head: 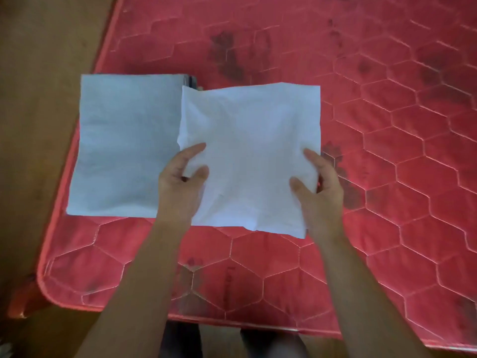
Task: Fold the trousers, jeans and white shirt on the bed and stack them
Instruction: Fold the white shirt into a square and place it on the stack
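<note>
A folded white shirt (247,151) is held in front of me as a neat square, its left edge overlapping a folded stack. My left hand (180,184) grips the shirt's left edge, thumb on top and fingers underneath. My right hand (317,184) grips its right edge the same way. To the left lie the folded pale blue jeans (124,148) on the red bed (387,177). A dark garment's edge (191,81), perhaps the trousers, peeks out under the jeans at the back right corner.
The red quilted mattress stretches away to the right and back, with dark stains (227,58). Its rounded near-left corner (51,288) borders a brown floor (38,99). My legs (227,342) stand at the mattress's near edge.
</note>
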Tool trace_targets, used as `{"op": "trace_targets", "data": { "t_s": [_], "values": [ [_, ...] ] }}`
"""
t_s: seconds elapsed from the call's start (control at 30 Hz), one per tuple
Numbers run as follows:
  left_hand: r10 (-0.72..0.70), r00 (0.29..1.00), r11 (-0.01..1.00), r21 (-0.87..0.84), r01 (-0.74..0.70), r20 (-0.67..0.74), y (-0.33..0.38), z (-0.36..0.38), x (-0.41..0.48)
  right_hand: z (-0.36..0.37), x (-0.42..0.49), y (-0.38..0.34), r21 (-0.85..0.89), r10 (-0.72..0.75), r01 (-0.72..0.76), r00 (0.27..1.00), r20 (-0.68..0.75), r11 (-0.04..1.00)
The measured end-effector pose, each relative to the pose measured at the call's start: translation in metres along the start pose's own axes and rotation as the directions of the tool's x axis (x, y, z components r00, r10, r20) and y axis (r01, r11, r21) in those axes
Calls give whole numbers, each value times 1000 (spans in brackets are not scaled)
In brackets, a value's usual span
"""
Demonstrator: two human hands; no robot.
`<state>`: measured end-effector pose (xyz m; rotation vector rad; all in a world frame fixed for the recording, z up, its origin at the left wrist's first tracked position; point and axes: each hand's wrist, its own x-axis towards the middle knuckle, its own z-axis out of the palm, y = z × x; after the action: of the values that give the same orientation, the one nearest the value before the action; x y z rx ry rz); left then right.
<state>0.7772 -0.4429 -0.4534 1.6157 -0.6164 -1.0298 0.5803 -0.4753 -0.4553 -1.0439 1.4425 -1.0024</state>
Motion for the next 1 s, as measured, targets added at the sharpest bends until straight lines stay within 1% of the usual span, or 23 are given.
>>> {"op": "trace_targets", "data": {
  "t_s": [0.07,0.2,0.27,0.33,0.43,0.6,0.73,0.8,0.9,0.93,1.0],
  "values": [
    [4,1000,1000,-28,-4,-16,2,-30,13,33,0,-3,-8,-14,15,999,31,1000],
    [-29,997,1000,-12,28,-69,9,-87,36,96,-5,-10,-20,10,-9,997,77,1000],
    [-19,996,1000,-5,18,-85,16,-112,47,125,-7,-14,-44,20,-17,996,89,999],
    [17,996,999,51,-12,-91,21,-133,57,150,-8,-17,-71,23,-17,997,80,997],
    [78,995,980,189,-63,-69,20,-163,74,183,-10,-19,-82,16,-11,998,65,997],
    [176,984,948,277,-159,-37,12,-196,97,222,-6,-6,-109,-26,36,995,92,993],
    [81,997,941,329,-73,-9,-19,-212,111,225,4,28,-304,10,33,990,137,952],
    [51,999,930,366,-43,-12,-28,-217,114,221,7,38,-389,1,70,984,179,918],
    [25,1000,919,394,-24,2,-29,-218,117,217,11,38,-458,-43,145,973,226,877],
    [12,1000,924,383,-12,1,-29,-218,119,216,11,37,-467,-39,145,973,229,872],
    [-26,1000,957,288,29,-14,-22,-215,122,214,11,34,-452,-21,131,970,240,882]
  ]
}}
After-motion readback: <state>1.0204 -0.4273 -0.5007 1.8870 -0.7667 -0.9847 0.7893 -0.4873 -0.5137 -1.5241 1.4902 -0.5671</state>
